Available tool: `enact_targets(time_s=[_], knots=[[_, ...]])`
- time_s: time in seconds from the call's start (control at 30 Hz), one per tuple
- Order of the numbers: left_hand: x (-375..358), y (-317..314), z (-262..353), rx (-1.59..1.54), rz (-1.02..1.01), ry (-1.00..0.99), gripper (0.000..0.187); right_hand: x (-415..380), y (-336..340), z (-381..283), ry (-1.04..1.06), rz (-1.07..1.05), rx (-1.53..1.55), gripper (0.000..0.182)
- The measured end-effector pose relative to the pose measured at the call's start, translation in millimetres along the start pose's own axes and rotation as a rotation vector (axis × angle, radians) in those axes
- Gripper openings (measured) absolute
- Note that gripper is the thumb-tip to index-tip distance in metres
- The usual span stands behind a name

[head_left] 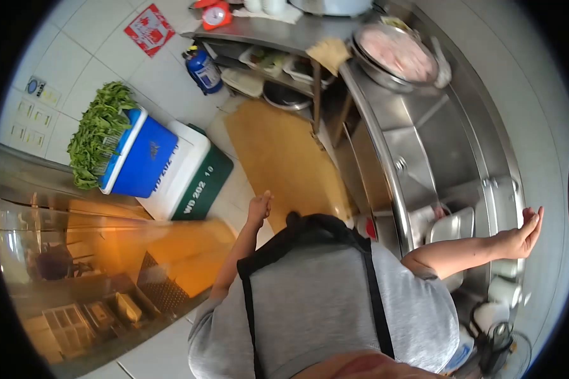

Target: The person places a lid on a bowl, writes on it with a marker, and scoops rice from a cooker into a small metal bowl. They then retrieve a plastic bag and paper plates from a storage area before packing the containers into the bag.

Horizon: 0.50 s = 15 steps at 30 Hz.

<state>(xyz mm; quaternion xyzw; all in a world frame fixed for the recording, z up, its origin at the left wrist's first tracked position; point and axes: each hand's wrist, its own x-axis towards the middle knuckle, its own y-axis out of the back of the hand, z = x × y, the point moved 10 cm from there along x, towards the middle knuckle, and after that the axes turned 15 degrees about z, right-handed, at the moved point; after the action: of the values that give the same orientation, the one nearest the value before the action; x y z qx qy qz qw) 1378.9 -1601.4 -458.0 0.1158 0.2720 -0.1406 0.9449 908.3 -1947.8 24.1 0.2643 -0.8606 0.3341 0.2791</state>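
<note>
Two hands show in the head view, spread well apart. The right hand [521, 239] reaches out over the sink [449, 158], toward the wall side, and is nearer to the metal tray [451, 226], which lies in the sink, inward of it toward the body. The tray's longer side seems to run away from the body, though the forearm crosses it and hides part. Nothing shows in this hand; its fingers bend close to one another, and I cannot tell whether the tips meet. The left hand [260, 207] hangs above the brown mat [284, 158], curled into a loose fist, apparently around nothing. The tray looks silvery, shallow and round-cornered.
</note>
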Motion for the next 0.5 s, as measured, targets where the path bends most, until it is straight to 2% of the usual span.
enact_targets(time_s=[0.07,0.1,0.2,0.3,0.37,0.4,0.43,0.47,0.5], knots=[[24.0,10.7,60.0,0.151,0.104,-0.158,0.041,-47.9,-65.1,0.0,-0.055,-0.081,0.103,0.02],[39.8,12.1,78.1,0.14,0.12,-0.15,0.041,-73.8,-95.7,-4.6,-0.069,-0.125,0.138,0.021],[100.1,8.9,136.5,0.001,0.134,-0.187,0.047,-147.0,-179.2,-25.3,-0.133,-0.238,0.281,0.023],[170.9,-17.3,199.4,-0.147,0.053,-0.287,0.047,-214.3,-258.9,-18.1,-0.217,-0.361,0.434,0.025],[165.8,-23.2,270.5,0.251,0.337,-1.137,0.036,-266.1,-315.0,-10.8,-0.323,-0.424,0.503,0.025],[176.0,-26.9,273.9,0.245,0.356,-1.124,0.036,-294.7,-345.8,-3.7,-0.407,-0.471,0.551,0.024],[209.6,-30.6,275.0,0.075,0.263,-0.837,0.025,-325.5,-376.1,-2.7,-0.397,-0.523,0.513,0.021],[234.2,-36.4,269.9,-0.088,0.162,-0.547,0.016,-366.4,-411.2,3.5,-0.531,-0.588,0.65,0.018],[238.1,-35.5,281.7,-0.093,0.18,-0.547,0.016,-404.9,-442.3,-8.1,-0.525,-0.758,0.562,0.016]])
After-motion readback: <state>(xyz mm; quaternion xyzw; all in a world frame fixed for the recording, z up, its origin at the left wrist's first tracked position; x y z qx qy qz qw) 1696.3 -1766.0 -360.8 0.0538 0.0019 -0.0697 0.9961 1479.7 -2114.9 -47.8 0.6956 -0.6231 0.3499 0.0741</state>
